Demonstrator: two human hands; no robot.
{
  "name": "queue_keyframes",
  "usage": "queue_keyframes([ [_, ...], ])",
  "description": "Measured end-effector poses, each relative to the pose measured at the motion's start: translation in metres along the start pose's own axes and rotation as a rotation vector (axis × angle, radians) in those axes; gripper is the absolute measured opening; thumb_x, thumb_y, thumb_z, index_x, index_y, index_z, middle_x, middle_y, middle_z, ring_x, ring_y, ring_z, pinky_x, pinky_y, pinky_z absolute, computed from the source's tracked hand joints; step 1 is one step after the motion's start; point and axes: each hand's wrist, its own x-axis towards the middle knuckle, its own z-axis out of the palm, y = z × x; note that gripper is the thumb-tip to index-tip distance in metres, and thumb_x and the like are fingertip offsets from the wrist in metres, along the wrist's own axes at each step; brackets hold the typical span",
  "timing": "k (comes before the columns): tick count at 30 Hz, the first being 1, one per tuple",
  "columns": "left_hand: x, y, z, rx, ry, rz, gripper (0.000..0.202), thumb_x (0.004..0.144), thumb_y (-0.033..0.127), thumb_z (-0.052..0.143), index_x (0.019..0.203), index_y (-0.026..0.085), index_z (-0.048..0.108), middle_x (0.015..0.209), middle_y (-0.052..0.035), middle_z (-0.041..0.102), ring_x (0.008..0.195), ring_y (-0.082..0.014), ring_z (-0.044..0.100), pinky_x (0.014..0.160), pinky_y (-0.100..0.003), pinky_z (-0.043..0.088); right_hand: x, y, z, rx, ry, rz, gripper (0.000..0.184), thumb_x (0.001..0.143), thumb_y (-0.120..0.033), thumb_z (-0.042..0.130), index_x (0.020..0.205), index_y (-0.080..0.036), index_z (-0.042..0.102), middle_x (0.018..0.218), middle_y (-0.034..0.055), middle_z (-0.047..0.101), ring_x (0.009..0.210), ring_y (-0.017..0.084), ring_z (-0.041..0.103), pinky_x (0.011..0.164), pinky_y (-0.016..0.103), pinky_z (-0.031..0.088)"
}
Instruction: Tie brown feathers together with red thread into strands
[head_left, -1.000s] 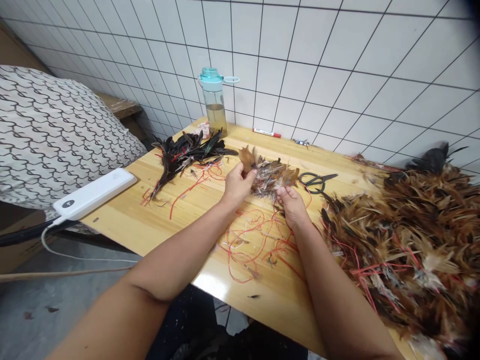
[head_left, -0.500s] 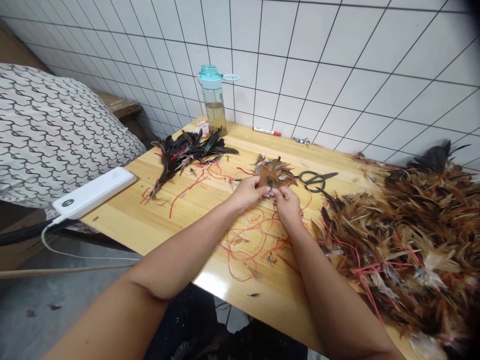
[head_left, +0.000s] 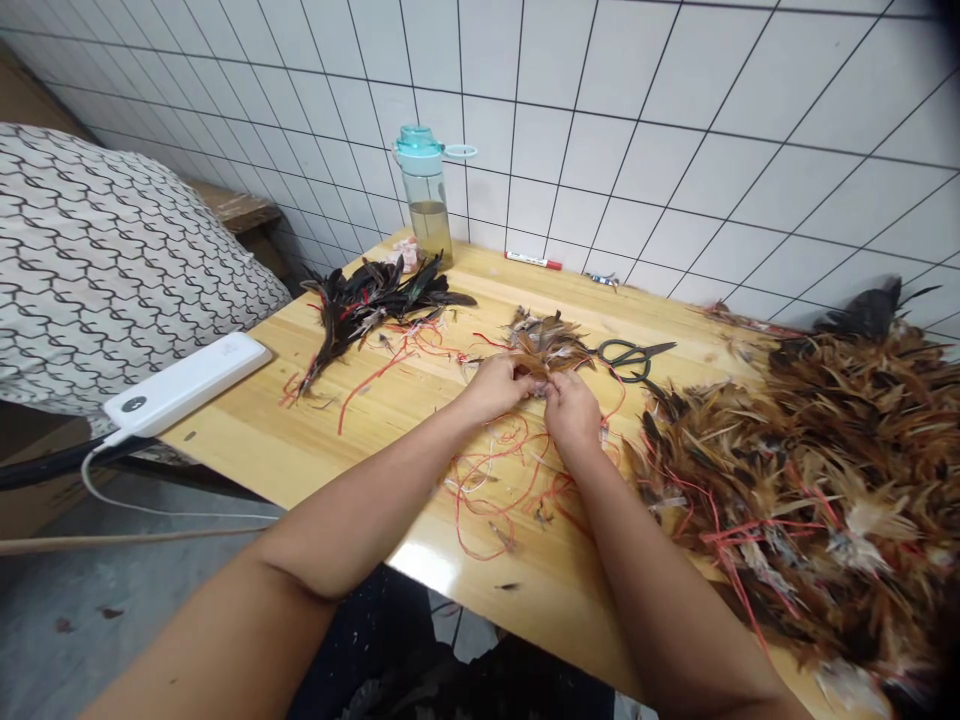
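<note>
1. Feathers [head_left: 535, 361], brown and glossy, sit between the 2 hands, over the middle of the table [head_left: 322, 445] and just in front of a small pile [head_left: 553, 330].
2. The left hand [head_left: 498, 390] has thumb and fingers closed on their near end; the right hand [head_left: 574, 412] pinches right beside it, fingers curled in. How many quills each pinch catches, I cannot tell.
3. A light, firm pinch low on the quills would suit best: the vanes look thin and easily creased, while the quill ends should bear pressure.
4. Lining up the ends and letting the curves fan the same way should make a neater clump.
5. String [head_left: 478, 474], red and thin, lies in loose loops nearest the wrists; sleeves of slack could snag, so the loops are best left clear.
6. Scissors [head_left: 631, 360], dark metal with round handles, lie just beyond the right hand.
7. Textures differ: the black bundle [head_left: 375, 305] is sleek and long, the brown heap [head_left: 847, 430] shaggy, with pale fluff.
</note>
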Motion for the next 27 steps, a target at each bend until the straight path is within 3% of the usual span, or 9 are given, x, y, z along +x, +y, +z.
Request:
queue_keyframes([
  [3, 0.0, 0.0, 0.0, -0.036, 0.031, 0.035, 0.008, 0.066, 0.017, 0.066, 0.073, 0.015, 0.068, 0.076, -0.0023, 0.069, 0.07, -0.0132, 0.059, 0.068, -0.024, 0.046, -0.002, -0.004, -0.002, -0.065, -0.038, -0.003, 0.028, 0.088, -0.015, 0.04, 0.092, -0.016, 0.068, 0.093, 0.014, 0.064, 0.089, 0.026, 0.057, 0.078, 0.035, 0.041],
  [6, 0.001, 0.003, 0.0, -0.141, 0.031, -0.034, 0.01, 0.065, 0.013, 0.064, 0.075, 0.014, 0.067, 0.069, -0.0003, 0.066, 0.063, -0.0115, 0.057, 0.064, -0.023, 0.045, 0.0, -0.003, -0.001, -0.029, -0.063, -0.017, 0.025, 0.089, -0.02, 0.042, 0.086, -0.016, 0.067, 0.09, 0.013, 0.064, 0.085, 0.025, 0.057, 0.076, 0.035, 0.042],
  [13, 0.0, 0.014, -0.011, -0.326, 0.097, -0.139, 0.005, 0.067, 0.014, 0.064, 0.069, 0.011, 0.06, 0.057, 0.0019, 0.057, 0.049, -0.0066, 0.046, 0.053, -0.021, 0.037, 0.009, 0.012, 0.003, 0.496, 0.041, 0.025, 0.024, 0.085, -0.037, 0.053, 0.086, -0.018, 0.069, 0.086, 0.007, 0.068, 0.078, 0.019, 0.06, 0.073, 0.031, 0.047],
  [18, -0.001, 0.013, -0.009, -0.252, 0.051, -0.151, 0.01, 0.066, 0.016, 0.069, 0.071, 0.011, 0.063, 0.06, 0.0016, 0.06, 0.055, -0.0081, 0.05, 0.057, -0.021, 0.039, 0.01, 0.011, 0.001, 0.474, -0.1, -0.031, 0.022, 0.08, -0.039, 0.061, 0.074, -0.019, 0.068, 0.072, 0.0035, 0.062, 0.067, 0.017, 0.054, 0.065, 0.029, 0.043],
  [23, -0.001, 0.009, -0.004, -0.206, 0.018, -0.152, 0.014, 0.065, 0.019, 0.072, 0.071, 0.011, 0.063, 0.062, 0.0014, 0.062, 0.059, -0.0097, 0.054, 0.061, -0.022, 0.041, 0.012, 0.014, 0.003, 0.448, -0.131, -0.079, 0.024, 0.081, -0.031, 0.057, 0.06, -0.021, 0.059, 0.07, 0.0042, 0.062, 0.072, 0.018, 0.056, 0.07, 0.031, 0.043],
  [27, -0.002, 0.008, -0.008, -0.342, -0.116, -0.098, 0.027, 0.064, 0.028, 0.079, 0.077, 0.009, 0.064, 0.063, -0.0015, 0.063, 0.057, -0.0095, 0.055, 0.06, -0.023, 0.042, 0.013, 0.02, 0.007, 0.523, -0.168, -0.053, 0.023, 0.083, -0.031, 0.052, 0.063, -0.021, 0.059, 0.072, 0.0039, 0.061, 0.072, 0.018, 0.055, 0.072, 0.031, 0.042],
])
